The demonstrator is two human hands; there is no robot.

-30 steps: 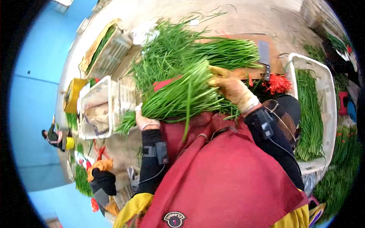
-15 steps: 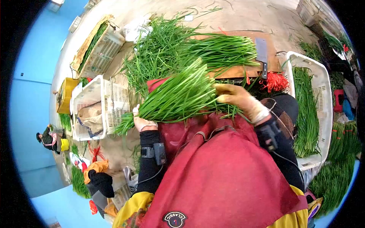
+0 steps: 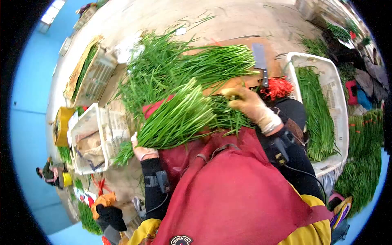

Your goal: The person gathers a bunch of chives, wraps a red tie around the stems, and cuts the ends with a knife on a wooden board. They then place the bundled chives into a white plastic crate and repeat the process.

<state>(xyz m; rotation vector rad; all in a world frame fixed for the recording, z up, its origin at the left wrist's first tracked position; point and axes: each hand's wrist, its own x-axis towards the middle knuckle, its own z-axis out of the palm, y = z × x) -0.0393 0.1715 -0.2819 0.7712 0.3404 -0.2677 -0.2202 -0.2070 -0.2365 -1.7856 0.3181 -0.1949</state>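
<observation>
A loose bunch of garlic chives [image 3: 175,118] lies slantwise over my lap, its pale stem ends toward the upper right. My left hand [image 3: 145,152], in a pale glove, is closed around the leafy lower-left end. To the right of the stems, apart from them, is my gloved right hand [image 3: 250,107]; its fingers are half bent with a gap to the thumb, and I see nothing held. Below that hand are loose chive scraps [image 3: 228,116]. A second sheaf of chives [image 3: 220,59] rests on the board [image 3: 271,49], beside a cleaver [image 3: 259,57].
Red ties [image 3: 279,87] are heaped at the board's near right corner. A white crate [image 3: 345,118] of chives stands on my right. On my left are another white crate [image 3: 104,134] and a tilted crate [image 3: 96,75]. A loose chive pile [image 3: 151,61] spreads beyond my lap. Another person [image 3: 50,174] is far left.
My right hand has drawn away from the stem ends, and its fingers are more bent. The left hand keeps its hold on the bunch. The whole view has shifted, with things appearing farther left.
</observation>
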